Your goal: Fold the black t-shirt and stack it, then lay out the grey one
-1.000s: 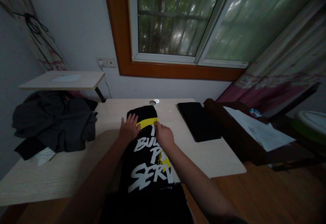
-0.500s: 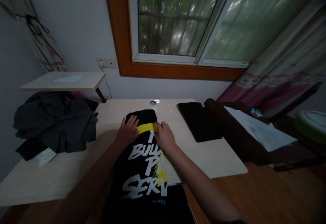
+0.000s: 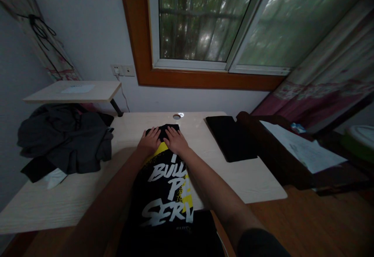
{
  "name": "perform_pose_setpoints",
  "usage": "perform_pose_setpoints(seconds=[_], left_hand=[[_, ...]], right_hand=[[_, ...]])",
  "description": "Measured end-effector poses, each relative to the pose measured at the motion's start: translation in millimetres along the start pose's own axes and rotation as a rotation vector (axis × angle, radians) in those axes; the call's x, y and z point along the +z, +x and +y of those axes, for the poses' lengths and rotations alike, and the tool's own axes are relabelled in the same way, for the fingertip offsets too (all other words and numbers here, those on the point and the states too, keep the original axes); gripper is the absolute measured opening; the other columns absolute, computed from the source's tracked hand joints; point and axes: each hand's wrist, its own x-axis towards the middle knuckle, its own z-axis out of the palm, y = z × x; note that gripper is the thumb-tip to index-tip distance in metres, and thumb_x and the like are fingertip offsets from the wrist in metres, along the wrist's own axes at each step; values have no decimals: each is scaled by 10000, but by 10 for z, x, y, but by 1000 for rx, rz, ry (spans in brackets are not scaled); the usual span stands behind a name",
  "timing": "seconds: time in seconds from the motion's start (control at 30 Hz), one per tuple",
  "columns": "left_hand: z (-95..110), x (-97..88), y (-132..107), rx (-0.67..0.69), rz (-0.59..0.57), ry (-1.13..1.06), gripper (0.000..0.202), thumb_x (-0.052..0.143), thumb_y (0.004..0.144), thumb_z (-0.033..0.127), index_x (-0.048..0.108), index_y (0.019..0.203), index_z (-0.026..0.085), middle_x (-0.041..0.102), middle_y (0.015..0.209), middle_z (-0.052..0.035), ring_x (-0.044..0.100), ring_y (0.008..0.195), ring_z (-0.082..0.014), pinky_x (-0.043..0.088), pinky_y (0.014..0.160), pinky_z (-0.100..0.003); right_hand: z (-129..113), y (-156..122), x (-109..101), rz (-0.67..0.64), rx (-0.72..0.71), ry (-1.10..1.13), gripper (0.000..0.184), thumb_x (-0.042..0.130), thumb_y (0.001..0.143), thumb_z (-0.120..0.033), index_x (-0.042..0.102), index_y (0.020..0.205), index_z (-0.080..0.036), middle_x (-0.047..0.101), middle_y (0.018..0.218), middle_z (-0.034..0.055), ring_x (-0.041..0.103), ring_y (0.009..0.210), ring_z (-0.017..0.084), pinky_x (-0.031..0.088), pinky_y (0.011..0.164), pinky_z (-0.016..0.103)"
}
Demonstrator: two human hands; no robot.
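Head view: left hand (image 3: 149,142), right hand (image 3: 176,141) unclenched, fingers extended on far end of black printed garment (image 3: 163,192).

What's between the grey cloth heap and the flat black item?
Head view: the printed black cloth, left hand and right hand on it, pale desktop around.

The black printed cloth (image 3: 163,192) lay lengthwise in a narrow strip on the surface (image 3: 251,183), its far end short of the surface's back edge, its near part reaching past the front edge. White brush-style lettering, including "SERV", and yellow patches faced up.
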Motion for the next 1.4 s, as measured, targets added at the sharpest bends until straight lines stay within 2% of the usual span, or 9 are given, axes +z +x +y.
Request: perform_pose_setpoints(seconds=[0.23,0.4,0.6,0.8,0.87,0.97,1.13,1.27,1.4], left_hand=[[-137,-67,-24,-38,-65,-21,605,313,1021,412,353,1592,217,276,1678,-71,249,1559,-263,201,1240,-604],[-361,-101,-120,-117,-64,1,599,252,1036,410,340,1598,223,317,1665,-59,238,1562,-263,186,1245,-596],[-576,-94,-295,-197,9,-15,575,234,1039,387,418,1561,230,374,1639,-57,289,1543,-273,199,1245,-588],[-629,-102,-420,-282,159,-218,567,220,1047,361,425,1550,197,391,1631,-86,351,1517,-262,230,1249,-572],[-620,-130,-483,-237,185,-287,563,251,1046,382,436,1543,192,395,1629,-91,335,1525,-264,253,1249,-562],[-555,-202,-602,-75,180,-356,569,284,1050,409,446,1537,163,401,1626,-100,295,1543,-244,271,1262,-502],[-419,-314,-779,147,2,-357,546,357,1043,454,481,1523,224,378,1640,-57,274,1550,-261,279,1261,-514],[-394,-338,-848,172,-88,-310,503,403,1030,479,568,1453,264,419,1615,-42,309,1534,-286,243,1258,-572],[-352,-357,-850,135,-99,-260,502,407,1028,468,587,1435,238,448,1598,-58,333,1522,-298,290,1240,-557]], right_hand=[[298,-25,-35,-21,83,-19,644,305,1065,-530,356,1590,-161,229,1691,62,173,1576,218,139,1278,481],[420,-107,-77,-47,131,-31,616,291,1073,-487,340,1600,-171,195,1700,53,182,1574,232,141,1276,471],[556,-302,-171,6,141,19,572,302,1082,-439,406,1568,-156,336,1657,82,252,1554,224,164,1271,433],[668,-542,-178,103,81,163,530,314,1085,-426,491,1519,-179,490,1569,77,367,1505,237,263,1250,434],[676,-613,-163,122,48,184,520,331,1082,-433,511,1507,-194,514,1549,77,387,1494,251,287,1242,454],[657,-688,-144,138,15,169,504,340,1082,-430,521,1502,-218,519,1545,70,386,1494,269,295,1237,488],[604,-752,-149,147,-11,110,496,376,1075,-443,525,1501,-239,504,1557,71,376,1497,295,296,1231,519],[589,-776,-164,152,-28,80,484,438,1056,-416,524,1500,-242,502,1558,78,380,1493,301,304,1227,520],[584,-777,-172,147,-20,58,473,473,1040,-395,551,1476,-231,513,1549,84,398,1479,309,308,1225,519]])
